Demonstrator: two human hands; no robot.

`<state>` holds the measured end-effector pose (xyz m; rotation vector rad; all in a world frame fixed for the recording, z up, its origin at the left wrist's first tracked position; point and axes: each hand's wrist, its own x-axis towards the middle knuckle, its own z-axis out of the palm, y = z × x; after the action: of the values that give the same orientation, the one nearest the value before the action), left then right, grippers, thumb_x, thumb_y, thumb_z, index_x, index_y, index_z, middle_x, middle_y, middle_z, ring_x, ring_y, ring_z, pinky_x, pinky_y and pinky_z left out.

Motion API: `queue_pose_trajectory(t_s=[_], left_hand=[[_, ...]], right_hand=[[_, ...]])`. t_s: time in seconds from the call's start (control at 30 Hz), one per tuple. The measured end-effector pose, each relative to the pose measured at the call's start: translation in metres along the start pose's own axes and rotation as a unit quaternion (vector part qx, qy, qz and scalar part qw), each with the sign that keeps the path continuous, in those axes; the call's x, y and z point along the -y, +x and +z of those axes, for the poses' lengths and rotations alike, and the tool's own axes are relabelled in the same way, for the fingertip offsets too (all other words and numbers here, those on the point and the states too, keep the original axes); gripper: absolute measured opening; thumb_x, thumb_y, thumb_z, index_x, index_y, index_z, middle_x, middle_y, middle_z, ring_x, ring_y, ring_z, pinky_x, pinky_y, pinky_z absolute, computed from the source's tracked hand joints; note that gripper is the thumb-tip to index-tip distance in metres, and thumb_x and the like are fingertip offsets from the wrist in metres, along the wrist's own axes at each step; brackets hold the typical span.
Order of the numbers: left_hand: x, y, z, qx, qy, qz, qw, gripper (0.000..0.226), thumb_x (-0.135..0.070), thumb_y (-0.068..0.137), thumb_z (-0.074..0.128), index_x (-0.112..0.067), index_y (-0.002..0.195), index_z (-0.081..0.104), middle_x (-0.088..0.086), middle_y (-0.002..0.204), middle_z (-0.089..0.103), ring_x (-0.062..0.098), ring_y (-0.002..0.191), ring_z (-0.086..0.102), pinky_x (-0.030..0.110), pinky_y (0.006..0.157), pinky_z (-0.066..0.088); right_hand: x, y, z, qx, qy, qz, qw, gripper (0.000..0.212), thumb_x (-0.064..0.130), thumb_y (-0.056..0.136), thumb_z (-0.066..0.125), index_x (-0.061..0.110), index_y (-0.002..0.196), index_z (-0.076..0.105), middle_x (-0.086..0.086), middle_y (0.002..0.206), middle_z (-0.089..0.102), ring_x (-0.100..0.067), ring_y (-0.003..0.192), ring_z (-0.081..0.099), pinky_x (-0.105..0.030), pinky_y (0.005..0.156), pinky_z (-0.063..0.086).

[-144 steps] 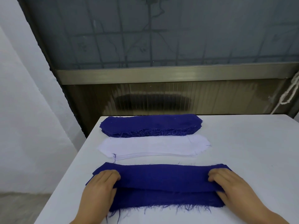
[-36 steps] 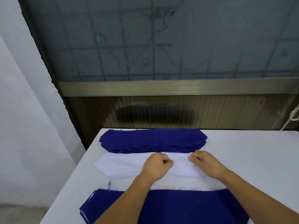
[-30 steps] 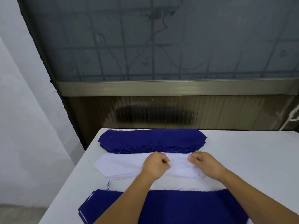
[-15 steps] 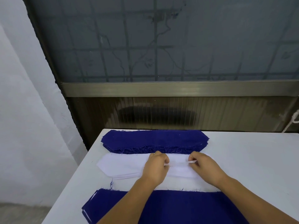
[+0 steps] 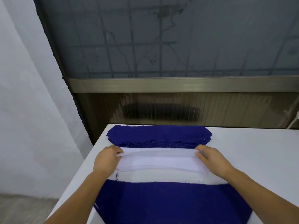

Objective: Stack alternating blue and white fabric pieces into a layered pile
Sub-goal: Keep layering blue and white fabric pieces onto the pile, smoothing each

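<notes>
White counter [image 5: 252,152] carries three lots of cloth in rows, far to near. Largest is the layered pile [image 5: 169,202] nearest the person, its top sheet blue and broad, a thin white edge showing at its left corner; it lies well apart from the far stock. Next is the blue stack [image 5: 159,135] at the back edge, frayed along its front. Just before it, touching or nearly so, sits the white stack [image 5: 160,162], long and narrow, many thin sheets with edges showing at the front.

Left hand [image 5: 106,160] pinches the top white sheet [image 5: 157,154] at its left end; right hand [image 5: 213,160] pinches the right end, so each grip holds that one sheet, raised slightly along the far edge.

Risks, as I judge them: the sheets are thin and cling, so two may come up together and break the blue-white order. Limp cloth held only at the ends may sag or fold in the middle on the way over and land creased or askew on the pile. Dragging it could also pull the loose stack below out of line.
</notes>
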<state>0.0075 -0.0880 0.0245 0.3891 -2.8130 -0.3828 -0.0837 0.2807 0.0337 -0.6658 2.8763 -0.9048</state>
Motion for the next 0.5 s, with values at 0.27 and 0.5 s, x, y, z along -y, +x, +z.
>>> queue_pose_trajectory(t_s=[0.27,0.5], left_hand=[[0.000,-0.078,-0.041,-0.151,-0.003,0.212,0.965,0.022,0.000,0.076,0.072,-0.016,0.089,0.077,0.000,0.090,0.067,0.018,0.082,0.060,0.020,0.073,0.044],[0.014,-0.133,-0.011,-0.074,-0.024,0.305,0.949,0.047,-0.003,0.061,0.036,-0.012,0.082,0.077,-0.001,0.081,0.066,0.009,0.081,0.049,0.023,0.071,0.042]], right_hand=[[-0.013,-0.087,-0.015,-0.189,-0.076,-0.150,0.967,0.023,0.029,0.098,0.046,0.020,0.101,0.066,0.017,0.103,0.058,0.000,0.094,0.053,-0.011,0.084,0.040],[-0.039,-0.141,0.009,-0.172,-0.147,-0.259,0.939,0.060,0.036,0.103,0.025,0.016,0.079,0.076,0.006,0.097,0.070,-0.001,0.097,0.052,-0.009,0.094,0.033]])
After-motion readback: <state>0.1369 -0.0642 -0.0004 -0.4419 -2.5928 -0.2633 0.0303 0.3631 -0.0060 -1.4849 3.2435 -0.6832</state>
